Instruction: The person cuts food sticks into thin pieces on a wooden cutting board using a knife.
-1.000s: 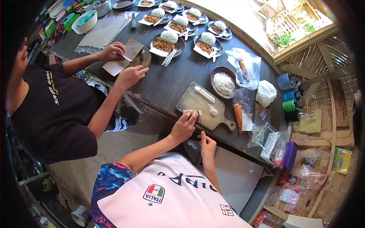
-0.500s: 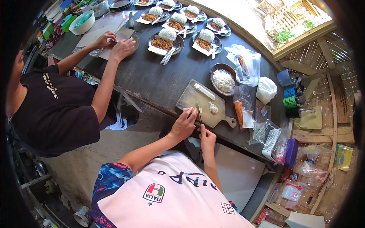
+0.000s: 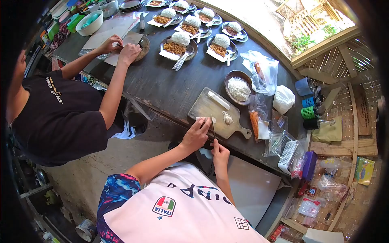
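Note:
On the wooden cutting board [image 3: 236,128], my left hand [image 3: 196,134] presses a white stick-shaped piece of food [image 3: 213,120] with bent fingers. My right hand [image 3: 220,152] is closed around the handle of a knife [image 3: 213,127], whose blade stands against the end of that piece. Another white stick [image 3: 218,100] lies near the board's far edge. A small heap of thin white shreds [image 3: 227,118] rests to the right of the blade. Beyond the board, a brown bowl [image 3: 227,84] holds more white shreds [image 3: 239,88].
A co-worker in a dark shirt [image 3: 60,117] handles paper at the table's left. Several plates of rice and brown food [image 3: 174,48] stand at the back. Right of the board are plastic bags [image 3: 263,73], a packaged orange-brown food [image 3: 254,124] and a white basket [image 3: 288,154].
My right hand has drawn slightly toward me with the knife. The left hand stays on the white piece. The whole view has shifted a little.

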### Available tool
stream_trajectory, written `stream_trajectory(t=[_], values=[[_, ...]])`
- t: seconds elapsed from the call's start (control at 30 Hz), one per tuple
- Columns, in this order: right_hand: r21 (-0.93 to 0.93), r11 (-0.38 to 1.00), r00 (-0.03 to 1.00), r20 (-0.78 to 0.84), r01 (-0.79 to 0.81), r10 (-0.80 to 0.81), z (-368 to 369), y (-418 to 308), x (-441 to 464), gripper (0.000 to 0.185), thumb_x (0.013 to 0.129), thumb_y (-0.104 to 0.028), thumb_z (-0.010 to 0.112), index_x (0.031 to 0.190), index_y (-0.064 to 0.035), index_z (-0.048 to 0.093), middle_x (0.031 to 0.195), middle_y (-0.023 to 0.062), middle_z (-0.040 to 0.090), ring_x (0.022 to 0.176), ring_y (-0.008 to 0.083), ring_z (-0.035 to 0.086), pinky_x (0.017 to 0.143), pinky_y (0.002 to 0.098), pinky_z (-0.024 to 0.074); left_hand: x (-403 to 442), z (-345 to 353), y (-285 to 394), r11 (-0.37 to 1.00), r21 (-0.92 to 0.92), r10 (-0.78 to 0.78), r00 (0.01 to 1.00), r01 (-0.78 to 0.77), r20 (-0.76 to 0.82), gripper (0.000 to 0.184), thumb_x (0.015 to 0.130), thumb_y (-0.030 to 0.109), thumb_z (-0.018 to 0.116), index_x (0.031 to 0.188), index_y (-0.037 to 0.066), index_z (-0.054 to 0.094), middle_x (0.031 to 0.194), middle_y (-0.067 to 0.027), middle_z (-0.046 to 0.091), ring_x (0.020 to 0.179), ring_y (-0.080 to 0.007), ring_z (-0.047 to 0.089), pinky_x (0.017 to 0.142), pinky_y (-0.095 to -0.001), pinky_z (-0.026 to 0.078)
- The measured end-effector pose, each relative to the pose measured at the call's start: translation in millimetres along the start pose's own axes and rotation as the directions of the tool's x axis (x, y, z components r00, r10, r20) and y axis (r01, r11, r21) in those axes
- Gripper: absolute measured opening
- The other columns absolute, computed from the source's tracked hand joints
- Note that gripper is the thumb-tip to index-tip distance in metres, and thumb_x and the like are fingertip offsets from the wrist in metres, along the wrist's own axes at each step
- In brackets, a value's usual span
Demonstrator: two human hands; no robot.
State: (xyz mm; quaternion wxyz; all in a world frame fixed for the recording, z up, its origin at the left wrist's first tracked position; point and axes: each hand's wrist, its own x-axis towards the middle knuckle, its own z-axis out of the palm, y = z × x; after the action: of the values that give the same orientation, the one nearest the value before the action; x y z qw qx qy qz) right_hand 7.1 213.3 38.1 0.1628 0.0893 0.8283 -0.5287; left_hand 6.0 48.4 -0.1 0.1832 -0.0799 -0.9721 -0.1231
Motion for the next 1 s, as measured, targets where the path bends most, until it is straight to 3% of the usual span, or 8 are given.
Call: stream_trajectory(t=[0.13, 0.27, 0.8, 1.0], values=[[0.040, 0.998, 0.999, -0.011, 0.038, -0.038, 3, -4, 12, 0.048, 0.103, -0.042, 0.072, 0.091, 0.0037, 0.079, 0.064, -0.0005, 0.058, 0.060, 0.0066, 0.048, 0.056, 0.0259, 0.0360, -1, 1, -1, 0.994, -0.110, -0.022, 0.999, 0.019, -0.028, 0.063, 0.085, 0.017, 0.067, 0.140, -0.012, 0.057, 0.151, -0.0183, 0.051, 0.142, -0.0330, 0.045, 0.125, -0.0422, 0.035], [0.020, 0.999, 0.999, 0.030, -0.039, 0.038, -10, 3, 0, 0.046, 0.103, -0.041, 0.072, 0.093, 0.0034, 0.079, 0.064, -0.0018, 0.058, 0.060, 0.0058, 0.048, 0.056, 0.0252, 0.0351, -1, 3, -3, 0.999, -0.051, 0.001, 1.000, -0.002, -0.021, 0.065, 0.085, 0.018, 0.068, 0.142, -0.010, 0.056, 0.150, -0.0182, 0.051, 0.142, -0.0327, 0.045, 0.126, -0.0427, 0.034], [0.031, 0.999, 0.999, -0.009, 0.031, -0.030, 3, -6, 11, 0.049, 0.104, -0.042, 0.071, 0.091, 0.0047, 0.078, 0.065, -0.0014, 0.056, 0.062, 0.0060, 0.047, 0.056, 0.0258, 0.0338, 0, 5, -4, 1.000, -0.001, 0.017, 0.999, -0.017, -0.033, 0.062, 0.089, 0.024, 0.063, 0.139, -0.012, 0.058, 0.150, -0.0180, 0.052, 0.141, -0.0325, 0.047, 0.126, -0.0424, 0.034], [0.026, 1.000, 1.000, 0.000, 0.006, -0.006, 1, -5, 5, 0.049, 0.104, -0.040, 0.070, 0.096, 0.0077, 0.079, 0.065, 0.0004, 0.057, 0.063, 0.0076, 0.049, 0.056, 0.0277, 0.0377, -2, 1, -1, 1.000, 0.024, 0.014, 1.000, -0.013, -0.018, 0.062, 0.090, 0.025, 0.063, 0.140, -0.012, 0.058, 0.151, -0.0183, 0.052, 0.142, -0.0330, 0.046, 0.126, -0.0431, 0.032]])
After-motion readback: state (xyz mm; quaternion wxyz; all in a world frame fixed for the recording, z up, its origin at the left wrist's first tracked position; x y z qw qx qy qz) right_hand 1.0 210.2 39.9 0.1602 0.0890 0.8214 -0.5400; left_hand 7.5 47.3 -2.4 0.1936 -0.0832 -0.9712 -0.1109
